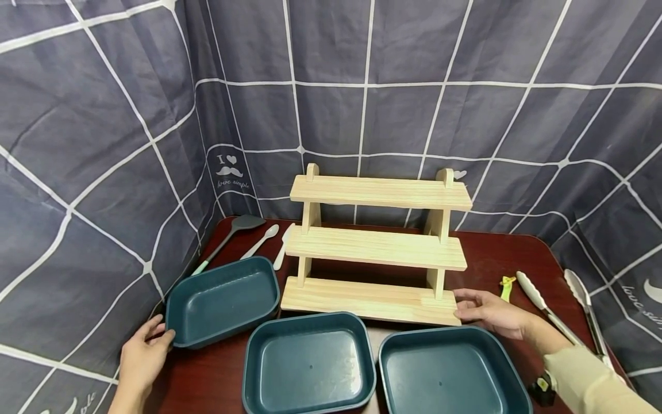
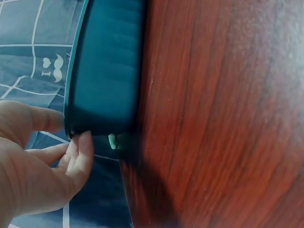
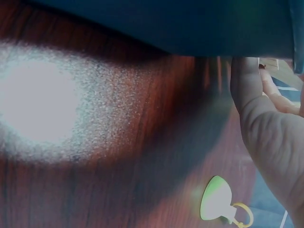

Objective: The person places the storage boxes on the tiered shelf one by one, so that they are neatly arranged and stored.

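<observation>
My left hand (image 1: 145, 356) pinches the near left corner of a dark teal plastic bin (image 1: 222, 307), which sits at an angle on the table's left side. In the left wrist view the fingertips (image 2: 84, 142) are at the bin's rim and outer wall. At the other side, my right hand (image 1: 491, 313) grips the right end of the lowest board of a three-tier wooden display shelf (image 1: 376, 247). In the right wrist view a bin wall partly hides those fingers.
Two more teal bins, a middle one (image 1: 310, 368) and a right one (image 1: 442, 368), stand in front of the shelf. A spatula (image 1: 248, 222), white spoon (image 1: 262, 238) and white knife (image 1: 283, 247) lie behind the left bin. Right: a yellow-green peeler (image 1: 507, 287) and metal tongs (image 1: 548, 307).
</observation>
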`<move>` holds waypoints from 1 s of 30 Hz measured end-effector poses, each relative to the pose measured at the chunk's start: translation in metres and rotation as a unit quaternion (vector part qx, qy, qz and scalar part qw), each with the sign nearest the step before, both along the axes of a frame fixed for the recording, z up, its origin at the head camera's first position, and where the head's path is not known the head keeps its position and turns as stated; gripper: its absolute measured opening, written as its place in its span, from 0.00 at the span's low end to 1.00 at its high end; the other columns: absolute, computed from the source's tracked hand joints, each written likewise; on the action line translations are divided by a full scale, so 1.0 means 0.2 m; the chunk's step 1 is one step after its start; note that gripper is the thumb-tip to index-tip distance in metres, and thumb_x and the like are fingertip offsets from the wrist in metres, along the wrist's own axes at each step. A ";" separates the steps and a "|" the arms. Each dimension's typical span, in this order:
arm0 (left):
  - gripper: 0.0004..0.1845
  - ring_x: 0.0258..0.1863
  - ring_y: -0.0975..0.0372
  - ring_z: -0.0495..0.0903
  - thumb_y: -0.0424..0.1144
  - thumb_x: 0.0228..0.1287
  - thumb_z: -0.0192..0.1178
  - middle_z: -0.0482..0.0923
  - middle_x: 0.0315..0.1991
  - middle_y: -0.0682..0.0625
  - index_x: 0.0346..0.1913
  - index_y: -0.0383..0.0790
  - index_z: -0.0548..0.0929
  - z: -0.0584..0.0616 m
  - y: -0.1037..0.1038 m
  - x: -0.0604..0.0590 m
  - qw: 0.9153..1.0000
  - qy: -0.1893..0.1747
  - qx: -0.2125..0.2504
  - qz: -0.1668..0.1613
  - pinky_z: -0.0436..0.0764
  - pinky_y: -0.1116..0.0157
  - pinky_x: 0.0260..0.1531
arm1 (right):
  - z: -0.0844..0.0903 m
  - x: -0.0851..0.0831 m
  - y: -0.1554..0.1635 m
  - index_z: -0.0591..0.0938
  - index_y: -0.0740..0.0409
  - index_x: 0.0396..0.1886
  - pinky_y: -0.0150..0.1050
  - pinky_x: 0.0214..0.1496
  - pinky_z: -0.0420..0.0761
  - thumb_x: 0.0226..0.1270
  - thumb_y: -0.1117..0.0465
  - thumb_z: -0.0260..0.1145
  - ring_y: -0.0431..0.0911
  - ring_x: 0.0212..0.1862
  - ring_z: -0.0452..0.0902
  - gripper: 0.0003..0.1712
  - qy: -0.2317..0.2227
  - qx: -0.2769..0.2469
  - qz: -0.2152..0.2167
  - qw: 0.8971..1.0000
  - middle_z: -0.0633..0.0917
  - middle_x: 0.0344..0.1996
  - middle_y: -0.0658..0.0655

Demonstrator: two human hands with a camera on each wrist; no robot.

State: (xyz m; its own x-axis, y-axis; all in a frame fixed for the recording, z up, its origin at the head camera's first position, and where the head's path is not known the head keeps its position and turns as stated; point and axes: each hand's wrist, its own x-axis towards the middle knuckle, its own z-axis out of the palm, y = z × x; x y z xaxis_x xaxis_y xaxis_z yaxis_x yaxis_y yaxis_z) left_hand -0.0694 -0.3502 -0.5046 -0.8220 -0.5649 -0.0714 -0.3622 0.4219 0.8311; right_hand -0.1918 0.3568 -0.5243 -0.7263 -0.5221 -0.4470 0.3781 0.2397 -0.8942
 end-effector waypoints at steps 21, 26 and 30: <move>0.36 0.25 0.68 0.76 0.23 0.68 0.59 0.72 0.32 0.54 0.77 0.27 0.59 0.02 -0.03 0.01 0.987 -0.030 0.152 -0.031 0.83 0.70 0.27 | 0.00 0.01 0.00 0.46 0.78 0.77 0.45 0.57 0.83 0.80 0.64 0.60 0.52 0.56 0.81 0.42 0.002 -0.002 -0.004 1.000 0.82 0.55 0.61; 0.38 0.27 0.68 0.78 0.26 0.70 0.60 0.74 0.33 0.54 0.78 0.28 0.56 0.02 -0.04 0.00 0.986 -0.041 0.155 -0.042 0.83 0.69 0.28 | 0.00 0.01 0.00 0.46 0.78 0.78 0.46 0.57 0.83 0.80 0.63 0.60 0.53 0.56 0.81 0.42 0.000 -0.002 -0.004 1.000 0.82 0.54 0.61; 0.40 0.27 0.67 0.80 0.25 0.70 0.60 0.78 0.32 0.55 0.80 0.30 0.54 0.01 -0.04 0.01 0.983 -0.042 0.170 -0.053 0.84 0.69 0.28 | -0.01 0.00 0.00 0.47 0.77 0.78 0.46 0.57 0.83 0.80 0.63 0.60 0.53 0.56 0.80 0.42 -0.001 -0.001 -0.004 1.000 0.82 0.55 0.62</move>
